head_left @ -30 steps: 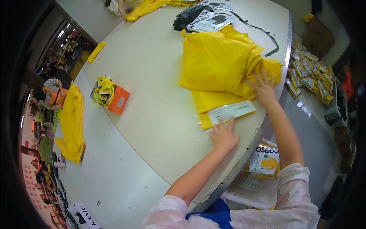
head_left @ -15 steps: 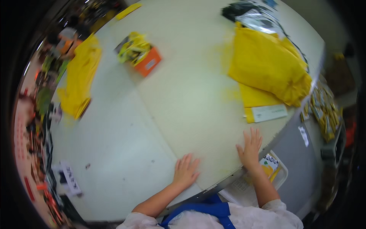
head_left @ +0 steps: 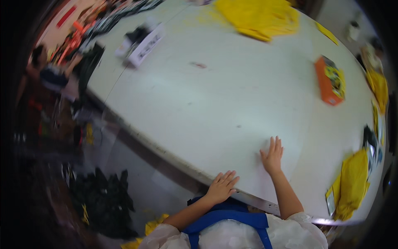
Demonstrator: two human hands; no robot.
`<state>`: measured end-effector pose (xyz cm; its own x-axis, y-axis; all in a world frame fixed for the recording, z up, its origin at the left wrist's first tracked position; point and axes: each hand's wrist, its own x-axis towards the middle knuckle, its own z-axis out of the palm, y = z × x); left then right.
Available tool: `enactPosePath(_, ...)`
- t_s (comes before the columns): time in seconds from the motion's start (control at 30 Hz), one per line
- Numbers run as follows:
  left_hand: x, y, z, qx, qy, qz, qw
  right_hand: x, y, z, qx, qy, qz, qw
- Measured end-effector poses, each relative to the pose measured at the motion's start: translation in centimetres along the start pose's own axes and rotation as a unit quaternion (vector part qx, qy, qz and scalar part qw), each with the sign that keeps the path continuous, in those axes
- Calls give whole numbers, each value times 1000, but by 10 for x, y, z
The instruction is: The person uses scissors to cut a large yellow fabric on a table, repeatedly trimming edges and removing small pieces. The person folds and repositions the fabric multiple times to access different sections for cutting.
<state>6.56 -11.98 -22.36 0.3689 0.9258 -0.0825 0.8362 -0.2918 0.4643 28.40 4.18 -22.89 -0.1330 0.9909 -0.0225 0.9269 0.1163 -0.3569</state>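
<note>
My left hand (head_left: 222,187) is at the near edge of the large pale table (head_left: 199,108), palm down with fingers stretched out. Farther in over the tabletop is my right hand (head_left: 272,156), its fingers spread and nothing in it. Whether the palms touch the surface is hard to tell. To the far right of my right hand stands an orange box (head_left: 325,83) holding yellow and black items. Yellow folded fabric (head_left: 352,182) lies by the right rim, with a small white packet (head_left: 330,202) at its edge.
Another yellow cloth (head_left: 261,16) lies at the far side. A white box (head_left: 145,45) with dark contents sits at the far left. On the floor at left is a dark heap (head_left: 103,203), with yellow fabric (head_left: 155,224) nearby. A person (head_left: 54,74) works beyond the table's left end.
My view has swung left, so the orange box and yellow fabrics now appear farther right. The floor heap and a person at left have come into view. Both hands remain open.
</note>
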Motion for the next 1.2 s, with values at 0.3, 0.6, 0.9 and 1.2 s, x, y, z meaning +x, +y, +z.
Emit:
enactPosePath(0.3,-245,-113,75,-210,115,-318,917,-63,-303,103,46,-284,-494,821)
enactPosePath(0.6,-438,-98,239,-416,116,-797,422,-38,-389,195,-179,-26,-468,865)
enactPosePath(0.9,-509,-23,362,-458,272,-821,207,1,-365,213,-170,38,-603,779)
enactPosePath(1.2,-560,1,598,-388,604,-662,-212,63,-351,212,-268,58,-588,761)
